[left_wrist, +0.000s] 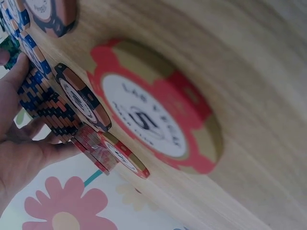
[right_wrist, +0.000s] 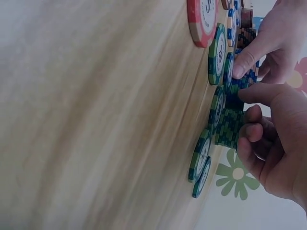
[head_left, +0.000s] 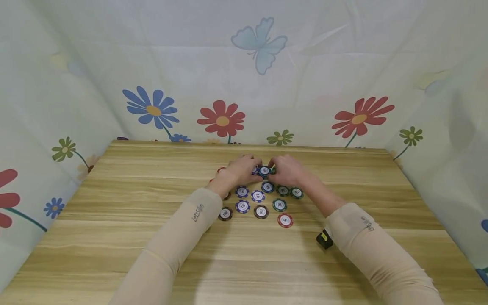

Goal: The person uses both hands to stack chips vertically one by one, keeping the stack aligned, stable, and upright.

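At the back middle of the table, a dark blue poker chip stack (head_left: 264,170) stands between my two hands. My left hand (head_left: 242,169) grips it from the left, thumb at its near side and fingers behind. From the other side my right hand (head_left: 288,170) pinches it, thumb in front, with the other fingers curled in the right wrist view. Beside it stands a green chip stack (right_wrist: 229,127). The left wrist view shows a blue stack (left_wrist: 34,86), a brown stack (left_wrist: 60,117) and a red stack (left_wrist: 91,148) in the same row, partly covered by the left hand.
Several loose chips lie flat in front of the stacks, among them a red 5 chip (head_left: 285,220), a brown 100 chip (head_left: 261,212) and a green 20 chip (head_left: 279,205). A small black object with a yellow mark (head_left: 324,239) sits near the right sleeve. Flowered cloth (head_left: 305,84) hangs behind the table.
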Demonstrator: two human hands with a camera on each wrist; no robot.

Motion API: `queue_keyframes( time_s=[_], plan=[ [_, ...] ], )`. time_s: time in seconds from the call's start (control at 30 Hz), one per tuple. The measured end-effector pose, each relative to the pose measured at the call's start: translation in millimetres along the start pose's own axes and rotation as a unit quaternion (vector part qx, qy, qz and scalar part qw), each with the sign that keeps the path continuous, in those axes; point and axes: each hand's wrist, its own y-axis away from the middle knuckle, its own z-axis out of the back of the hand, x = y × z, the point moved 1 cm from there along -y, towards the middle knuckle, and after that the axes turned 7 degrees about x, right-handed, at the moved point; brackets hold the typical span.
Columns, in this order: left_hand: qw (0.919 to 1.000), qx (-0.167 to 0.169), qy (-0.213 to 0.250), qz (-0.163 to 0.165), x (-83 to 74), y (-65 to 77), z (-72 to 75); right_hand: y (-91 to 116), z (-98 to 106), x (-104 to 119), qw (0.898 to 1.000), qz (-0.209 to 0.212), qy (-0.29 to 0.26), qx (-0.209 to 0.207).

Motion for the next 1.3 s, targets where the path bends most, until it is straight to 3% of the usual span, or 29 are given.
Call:
queue_keyframes(
  time_s=[0.23,0.5,1.03,1.3],
  plan=[
    [1.0000,0.002,0.005,0.000,-1.0,-0.1,1.2,7.8,8.1,-11.4,1.000,0.003,-0.024,-0.004],
    [0.9999,0.006,0.006,0.007,-0.1,-1.1,3.5,20.2,19.3,-35.3,1.000,-0.018,-0.001,-0.003],
    [0.9999,0.008,0.014,0.005,0.1,-1.6,-0.3,19.0,12.2,-36.8,1.000,-0.011,-0.006,-0.003],
    [0.9998,0.010,0.014,0.007,-0.2,-0.7,0.7,25.4,15.0,-48.4,1.000,-0.013,-0.025,-0.008]
  ],
)
